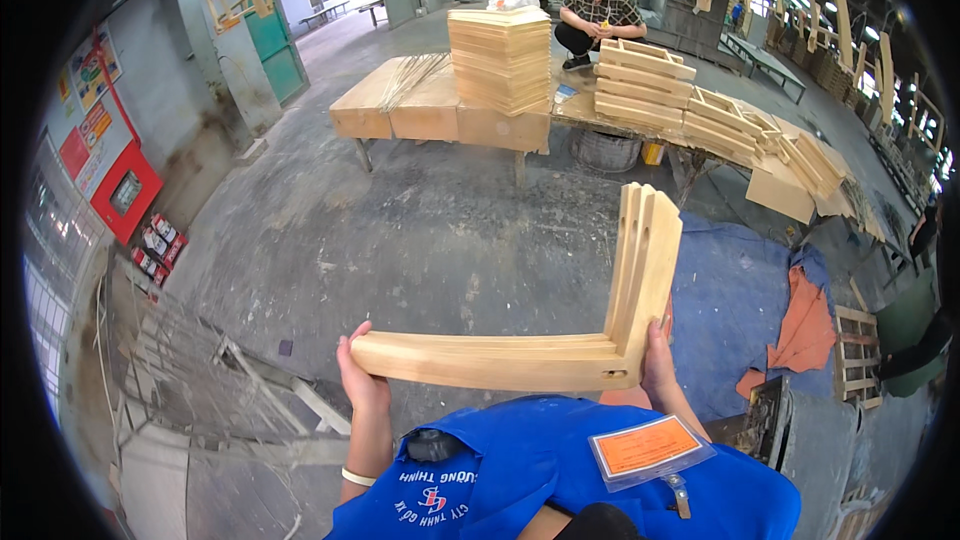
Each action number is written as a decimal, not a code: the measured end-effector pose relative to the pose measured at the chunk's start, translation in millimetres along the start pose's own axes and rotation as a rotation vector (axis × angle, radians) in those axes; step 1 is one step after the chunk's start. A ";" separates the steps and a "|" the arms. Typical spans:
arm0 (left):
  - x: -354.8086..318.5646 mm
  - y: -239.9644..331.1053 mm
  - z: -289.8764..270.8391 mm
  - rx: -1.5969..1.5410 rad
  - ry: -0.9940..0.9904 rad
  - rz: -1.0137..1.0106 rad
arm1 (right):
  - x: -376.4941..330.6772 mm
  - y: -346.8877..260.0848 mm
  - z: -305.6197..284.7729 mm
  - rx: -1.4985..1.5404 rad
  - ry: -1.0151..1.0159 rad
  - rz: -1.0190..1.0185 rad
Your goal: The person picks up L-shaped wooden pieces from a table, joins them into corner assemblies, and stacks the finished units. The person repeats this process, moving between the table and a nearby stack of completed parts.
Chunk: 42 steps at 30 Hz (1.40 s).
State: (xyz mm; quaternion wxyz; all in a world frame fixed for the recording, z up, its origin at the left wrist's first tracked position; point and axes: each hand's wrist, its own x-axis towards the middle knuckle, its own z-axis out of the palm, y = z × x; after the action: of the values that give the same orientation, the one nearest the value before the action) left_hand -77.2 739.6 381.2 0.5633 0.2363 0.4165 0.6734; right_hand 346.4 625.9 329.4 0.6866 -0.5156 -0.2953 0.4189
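Note:
Between my two hands is a small bundle of L-shaped wooden furniture parts [500, 362], pale and smooth, pressed side by side. My left hand [362, 377] wraps the end of the long lower arm. At the corner, my right hand [657, 365] grips the outer side, its fingers partly hidden behind the wood. The shorter arm rises upward on the right, and an oval slot shows near the corner. Ahead, a tall stack of angled wooden parts [500, 65] rests on a cardboard-covered table [425, 123].
Wooden frames [640, 90] lie piled along the right of the table. Two people sit or crouch behind it. A wire rack [235, 390] stands at my left, and a blue sheet [730, 310] covers floor at my right. Wooden parts hang overhead.

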 end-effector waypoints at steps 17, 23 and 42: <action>390.2 -116.7 244.1 0.150 -0.194 -0.112 | 462.8 13.1 54.1 0.201 0.124 0.165; 515.8 -118.5 264.7 0.135 0.028 -0.119 | 625.9 16.0 145.2 0.130 -0.083 0.234; 1044.0 -86.6 569.6 0.132 -0.419 -0.115 | 980.0 -92.3 329.5 -0.062 0.107 0.017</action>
State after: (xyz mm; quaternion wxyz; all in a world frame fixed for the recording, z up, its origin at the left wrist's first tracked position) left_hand 155.1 1906.5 460.4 0.6582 0.3833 0.3464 0.5476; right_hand 560.5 1629.1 488.4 0.6815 -0.5609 -0.2664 0.3873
